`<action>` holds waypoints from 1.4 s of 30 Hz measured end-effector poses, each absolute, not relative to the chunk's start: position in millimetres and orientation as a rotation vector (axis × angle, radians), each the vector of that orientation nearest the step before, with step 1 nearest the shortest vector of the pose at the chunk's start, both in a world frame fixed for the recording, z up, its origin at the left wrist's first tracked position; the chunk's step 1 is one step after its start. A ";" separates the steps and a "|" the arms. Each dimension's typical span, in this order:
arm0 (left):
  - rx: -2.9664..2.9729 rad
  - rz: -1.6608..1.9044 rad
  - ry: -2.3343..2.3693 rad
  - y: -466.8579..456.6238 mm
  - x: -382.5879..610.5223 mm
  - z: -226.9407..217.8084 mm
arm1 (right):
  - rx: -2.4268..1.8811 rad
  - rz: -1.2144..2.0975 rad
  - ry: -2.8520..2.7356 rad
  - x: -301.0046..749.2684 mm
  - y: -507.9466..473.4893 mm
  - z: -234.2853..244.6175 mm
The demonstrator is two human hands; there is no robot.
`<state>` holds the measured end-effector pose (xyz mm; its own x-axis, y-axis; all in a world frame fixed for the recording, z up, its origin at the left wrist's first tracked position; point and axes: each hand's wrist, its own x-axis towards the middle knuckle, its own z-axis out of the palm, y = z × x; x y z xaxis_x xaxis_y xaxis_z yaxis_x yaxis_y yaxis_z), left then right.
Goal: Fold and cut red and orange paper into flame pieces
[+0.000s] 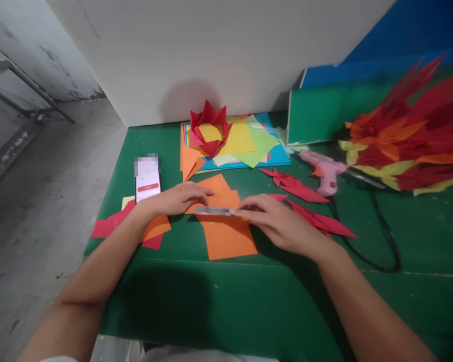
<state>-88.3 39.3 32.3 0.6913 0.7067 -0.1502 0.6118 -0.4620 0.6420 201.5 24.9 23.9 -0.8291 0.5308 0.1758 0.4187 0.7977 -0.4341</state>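
Note:
Flat on the orange paper (217, 188) lies my left hand (183, 197), its fingers stretched out and pressing the sheet to the table. My right hand (274, 218) is closed around a knife (213, 211); its silvery blade points left across the paper, and a bit of yellow handle shows under my fingers. The blade is somewhat blurred. Another orange sheet (230, 239) extends below the blade toward me. Just right of my right hand are red folded paper pieces (317, 216).
A phone (148, 183) and loose red paper (115, 221) lie at left. Behind, a red folded paper ring (211, 128) sits on stacked coloured sheets (279, 153). At right are a pink glue gun (324, 171) with a black cord and a large red-orange paper piece (419, 136).

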 end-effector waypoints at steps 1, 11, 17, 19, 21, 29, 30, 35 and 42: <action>2.217 0.195 1.001 38.5 -88.3 30.8 | -0.789 0.481 -2.639 205.9 27.5 23.7; 2.306 0.365 1.056 21.6 -84.6 20.3 | -1.378 -0.003 -2.421 204.4 37.1 8.0; 2.312 0.474 1.217 21.8 -81.0 16.3 | -1.330 0.005 -2.416 190.1 25.4 14.4; 2.281 0.600 1.317 22.3 -78.6 15.8 | -1.161 -0.008 -2.421 183.2 21.2 12.2; 2.221 0.767 1.415 21.2 -76.4 18.2 | -1.017 0.003 -2.444 177.0 18.3 8.3; 2.231 0.968 1.604 -1.5 -96.7 48.3 | -0.837 0.116 -2.465 173.0 17.7 1.6; 2.218 0.964 1.616 -5.1 -100.4 51.2 | -0.837 0.135 -2.458 173.4 17.4 1.4; 2.090 0.840 1.523 -20.0 -96.9 52.6 | -0.889 0.439 -2.321 170.7 10.6 0.0; 1.958 0.575 1.402 -31.7 -70.8 45.4 | -0.783 0.814 -2.072 162.6 2.3 7.8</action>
